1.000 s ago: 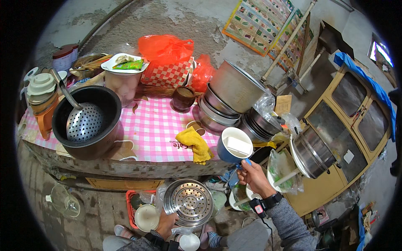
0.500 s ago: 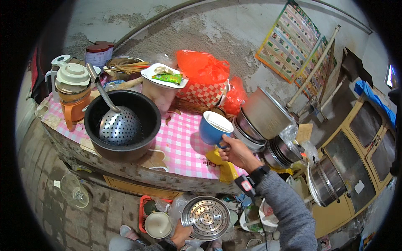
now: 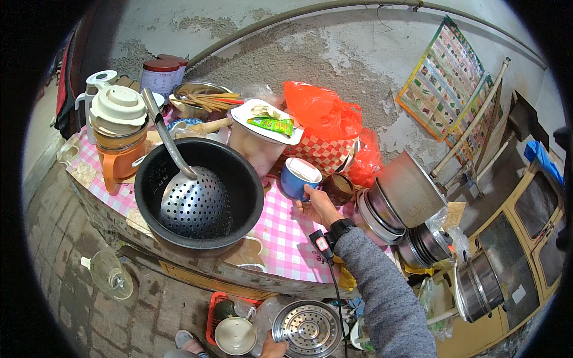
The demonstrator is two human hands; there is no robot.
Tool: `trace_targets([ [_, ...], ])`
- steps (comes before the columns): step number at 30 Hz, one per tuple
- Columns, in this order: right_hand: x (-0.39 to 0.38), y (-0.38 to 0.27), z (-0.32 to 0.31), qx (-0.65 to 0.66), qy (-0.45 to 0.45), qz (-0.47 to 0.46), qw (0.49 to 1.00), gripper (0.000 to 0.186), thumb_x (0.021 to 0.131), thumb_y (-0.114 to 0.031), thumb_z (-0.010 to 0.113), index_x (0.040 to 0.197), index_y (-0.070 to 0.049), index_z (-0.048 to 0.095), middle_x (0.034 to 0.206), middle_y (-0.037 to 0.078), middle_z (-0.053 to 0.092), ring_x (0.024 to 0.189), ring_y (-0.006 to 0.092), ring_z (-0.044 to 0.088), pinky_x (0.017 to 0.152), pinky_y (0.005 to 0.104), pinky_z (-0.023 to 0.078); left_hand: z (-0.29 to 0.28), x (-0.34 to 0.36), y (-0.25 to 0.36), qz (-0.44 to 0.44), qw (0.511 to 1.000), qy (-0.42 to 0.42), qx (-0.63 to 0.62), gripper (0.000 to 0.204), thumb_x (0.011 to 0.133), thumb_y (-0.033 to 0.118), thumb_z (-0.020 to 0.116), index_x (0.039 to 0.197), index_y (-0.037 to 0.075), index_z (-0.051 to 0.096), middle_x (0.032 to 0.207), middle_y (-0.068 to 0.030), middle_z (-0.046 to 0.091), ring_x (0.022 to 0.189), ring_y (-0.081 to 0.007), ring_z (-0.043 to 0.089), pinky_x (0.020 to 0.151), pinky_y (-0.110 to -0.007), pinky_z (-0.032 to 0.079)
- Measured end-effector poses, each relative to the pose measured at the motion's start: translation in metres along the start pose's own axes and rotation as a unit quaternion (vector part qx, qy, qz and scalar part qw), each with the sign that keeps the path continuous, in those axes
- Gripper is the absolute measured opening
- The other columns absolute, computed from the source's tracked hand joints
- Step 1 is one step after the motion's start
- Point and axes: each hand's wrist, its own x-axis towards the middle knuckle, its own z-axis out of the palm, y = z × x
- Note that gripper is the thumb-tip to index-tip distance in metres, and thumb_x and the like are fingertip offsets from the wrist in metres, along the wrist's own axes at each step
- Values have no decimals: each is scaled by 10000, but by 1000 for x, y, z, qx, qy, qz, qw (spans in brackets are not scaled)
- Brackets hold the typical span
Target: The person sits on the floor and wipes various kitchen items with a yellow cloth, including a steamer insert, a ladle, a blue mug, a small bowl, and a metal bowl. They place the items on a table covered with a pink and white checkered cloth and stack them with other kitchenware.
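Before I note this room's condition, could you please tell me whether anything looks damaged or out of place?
Yes, the wall behind the table is damaged: its pale coating has peeled in patches, baring rough grey. Oddly, a clear container sits alone on the floor.

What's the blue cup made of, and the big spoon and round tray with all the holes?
The blue cup looks like glazed ceramic, or maybe enamelled metal: its sides are smooth and evenly coloured. The big spoon seems polished metal, perhaps stainless steel: its silvery bowl catches highlights. The round tray looks like shiny metal too: its rings glint.
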Motion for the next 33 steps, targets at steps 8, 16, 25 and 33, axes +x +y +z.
trace_targets([
  [8, -9, -24, -37, -471, 74, -105, 873, 397, 872, -339, 616, 786, 46, 569, 768, 165, 652, 741, 265, 659, 620, 366, 503, 1, 38, -35, -53, 998, 19, 31, 436, 906, 406, 568, 1228, 121, 502, 1030, -34, 586, 783, -175, 527, 618, -340, 442],
  [16, 14, -34, -31, -513, 112, -371, 766, 473, 798, -260, 669, 1171, 17, 580, 991, 275, 648, 959, 377, 639, 828, 423, 488, -26, 68, -85, 187, 976, -96, 62, 421, 895, 434, 583, 1154, 102, 566, 1034, -39, 603, 788, -177, 552, 638, -340, 462],
  [25, 1, -59, -13, -361, 20, -206, 910, 147, 877, -111, 612, 932, 8, 547, 630, 22, 509, 479, 92, 474, 395, 264, 350, -22, 91, -105, 182, 979, -61, 66, 421, 898, 414, 578, 1168, 91, 568, 1079, -40, 605, 882, -183, 573, 713, -355, 490],
  [33, -112, -52, -18, -489, 39, -443, 750, 156, 855, -77, 639, 899, 29, 534, 645, 106, 562, 561, 183, 568, 508, 324, 434, 17, 45, -21, -19, 993, 111, 18, 569, 710, -3, 569, 1254, 95, 430, 996, -97, 591, 842, -256, 621, 603, -448, 554],
])
